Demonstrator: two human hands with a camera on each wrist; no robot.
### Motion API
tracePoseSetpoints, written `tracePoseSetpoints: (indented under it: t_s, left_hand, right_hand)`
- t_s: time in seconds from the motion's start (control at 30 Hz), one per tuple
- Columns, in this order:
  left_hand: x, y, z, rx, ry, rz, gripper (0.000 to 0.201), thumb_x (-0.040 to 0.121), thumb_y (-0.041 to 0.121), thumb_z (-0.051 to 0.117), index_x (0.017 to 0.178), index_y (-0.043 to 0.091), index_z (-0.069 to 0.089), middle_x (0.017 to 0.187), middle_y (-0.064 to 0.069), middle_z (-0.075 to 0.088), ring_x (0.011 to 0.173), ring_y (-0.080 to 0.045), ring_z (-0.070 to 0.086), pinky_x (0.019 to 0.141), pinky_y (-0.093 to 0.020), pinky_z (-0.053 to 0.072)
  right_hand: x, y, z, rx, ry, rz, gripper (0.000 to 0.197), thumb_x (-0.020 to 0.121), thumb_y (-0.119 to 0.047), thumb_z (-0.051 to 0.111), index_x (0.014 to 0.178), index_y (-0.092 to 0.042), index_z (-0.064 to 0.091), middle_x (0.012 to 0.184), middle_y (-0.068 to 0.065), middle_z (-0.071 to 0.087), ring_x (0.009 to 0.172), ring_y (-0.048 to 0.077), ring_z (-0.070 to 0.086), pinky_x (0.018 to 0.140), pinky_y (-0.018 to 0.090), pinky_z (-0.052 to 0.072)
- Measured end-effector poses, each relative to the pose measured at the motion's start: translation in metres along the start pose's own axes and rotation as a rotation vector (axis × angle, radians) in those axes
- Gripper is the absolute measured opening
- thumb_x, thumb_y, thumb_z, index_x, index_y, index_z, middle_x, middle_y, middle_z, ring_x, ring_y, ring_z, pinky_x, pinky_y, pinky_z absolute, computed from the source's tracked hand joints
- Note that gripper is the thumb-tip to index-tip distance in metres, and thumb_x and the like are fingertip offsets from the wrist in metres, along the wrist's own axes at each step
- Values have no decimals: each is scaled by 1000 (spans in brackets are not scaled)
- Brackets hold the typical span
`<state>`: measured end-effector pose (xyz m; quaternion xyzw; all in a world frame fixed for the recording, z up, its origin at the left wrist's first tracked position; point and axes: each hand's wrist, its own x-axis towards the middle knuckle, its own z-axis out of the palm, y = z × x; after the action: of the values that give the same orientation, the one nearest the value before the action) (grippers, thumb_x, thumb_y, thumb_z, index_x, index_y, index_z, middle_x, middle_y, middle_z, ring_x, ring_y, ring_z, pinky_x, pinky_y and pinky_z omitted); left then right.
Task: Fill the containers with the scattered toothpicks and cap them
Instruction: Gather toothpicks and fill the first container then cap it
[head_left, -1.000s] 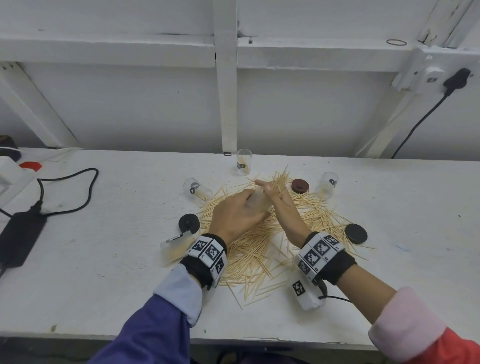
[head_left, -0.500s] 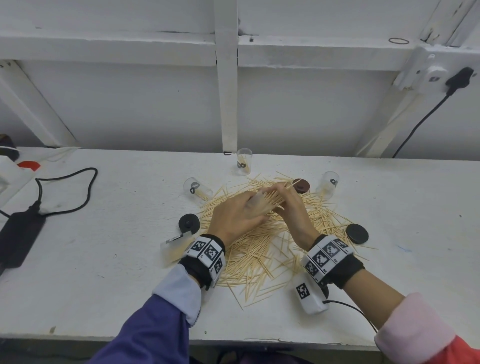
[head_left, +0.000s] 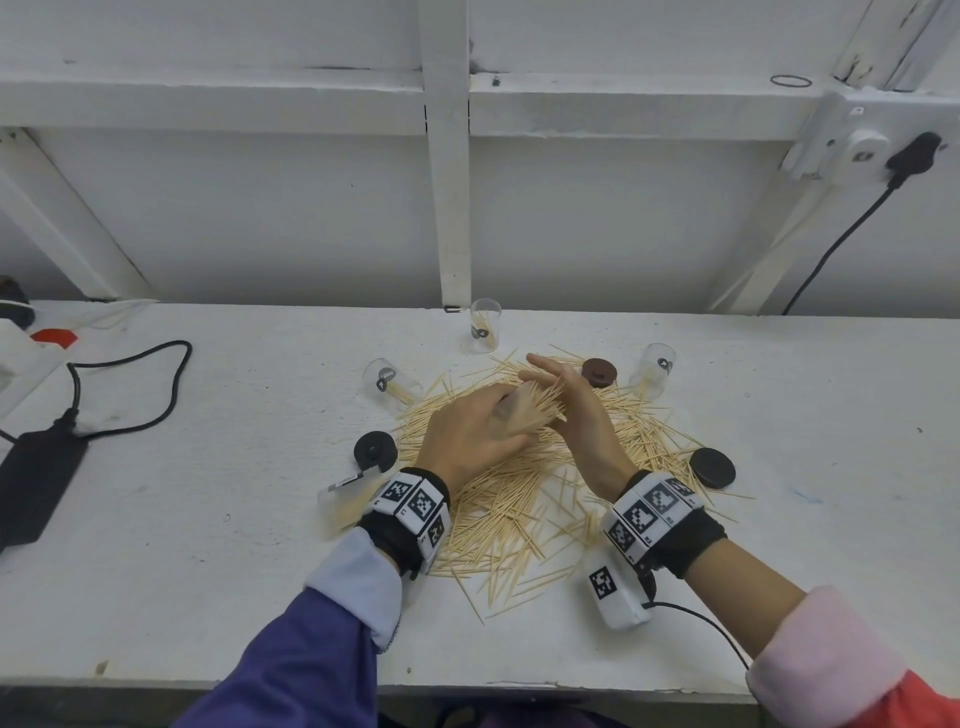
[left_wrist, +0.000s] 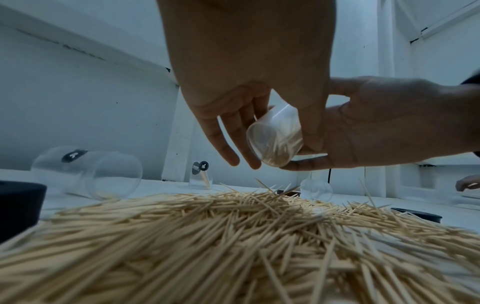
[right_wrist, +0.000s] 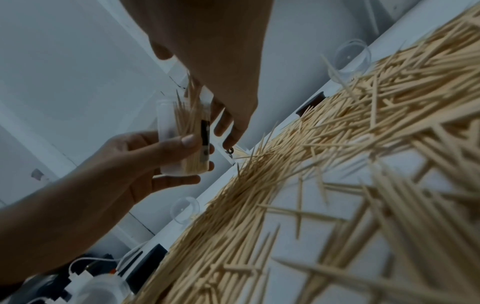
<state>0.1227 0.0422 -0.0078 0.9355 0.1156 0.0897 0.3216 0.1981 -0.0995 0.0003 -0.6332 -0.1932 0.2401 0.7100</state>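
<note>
Left hand (head_left: 470, 434) curled round light, slick clear container (left_wrist: 275, 136) mid-wall, tilted; right hand (head_left: 569, 410) fingers loosely straight, feeding stiff, springy toothpicks (right_wrist: 191, 107) into its mouth; holds nothing else

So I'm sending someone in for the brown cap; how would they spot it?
Find the toothpick pile in the middle of the white bench. At its far edge, just beyond the right hand, lies the brown cap, left of a tipped clear container. The other two caps are black.
</note>
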Motion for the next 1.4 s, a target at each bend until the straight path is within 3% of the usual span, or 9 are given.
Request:
tracePoseSetpoints:
  t_s: [0.17,0.27,0.4,0.53,0.7,0.8,0.87,1.0,1.4]
  left_hand:
    - [-1,4,-1,-19,-2,32,61,78,53,74,130,28,56,115,11,65,100,-9,59,76,-25,43]
    - [-1,7,-1,-58,11,29,57,78,52,74,127,30,57,110,14,66,94,-6,59,74,-23,42]
    - [-2,5,-2,-83,11,38,58,78,48,74,131,33,55,117,14,65,100,-6,59,83,-28,48]
    - [-4,5,-3,-86,17,38,60,78,49,75,132,31,56,120,13,65,106,-8,60,86,-30,49]
    - [-6,0,-4,-52,43,-3,62,77,50,75,130,24,57,123,8,64,109,-11,58,84,-26,44]
    - [-6,-4,-3,-15,40,-26,59,80,48,73,131,25,56,124,8,63,111,-13,58,83,-27,43]
    - [-6,-8,-2,-10,34,-39,60,81,52,71,132,26,54,126,9,61,113,-12,57,87,-32,47]
    - [-7,-17,6,17,24,37,77,80,50,73,144,29,37,144,11,44,129,-9,44,89,-36,49]
    - [-5,-30,12,47,22,121,78,76,32,77,144,27,40,143,7,44,131,-10,36,92,-29,42]
  right_hand:
    - [3,4,-1,-39,12,13,38,102,-44,33,125,-33,62,127,-3,62,125,17,51,107,49,41]
    - [2,9,2,-39,-56,34,35,102,-35,40,134,-32,54,137,-10,53,125,7,51,101,36,48]
    - [2,8,1,4,-52,49,41,101,-41,38,141,-34,43,140,-17,44,125,2,46,84,24,51]
    - [6,9,-3,-9,-63,99,42,100,-30,46,142,-31,44,139,-3,49,125,15,51,78,25,54]
    - [8,4,-12,18,-124,155,35,99,-25,49,134,-25,54,131,9,54,116,27,55,86,37,56]
    - [8,-3,-16,-73,-192,147,35,94,-22,60,129,-23,58,127,10,53,108,23,57,84,41,56]
    - [8,-8,-17,-211,-242,133,41,86,-10,70,124,-21,61,120,10,56,100,21,64,76,33,58]
    - [9,-10,-20,-393,-76,60,47,71,-9,82,112,-23,66,110,3,64,95,21,66,76,26,57]
    - [4,-10,-24,-331,-156,134,50,67,0,84,110,-18,65,111,4,62,84,13,62,72,21,54]
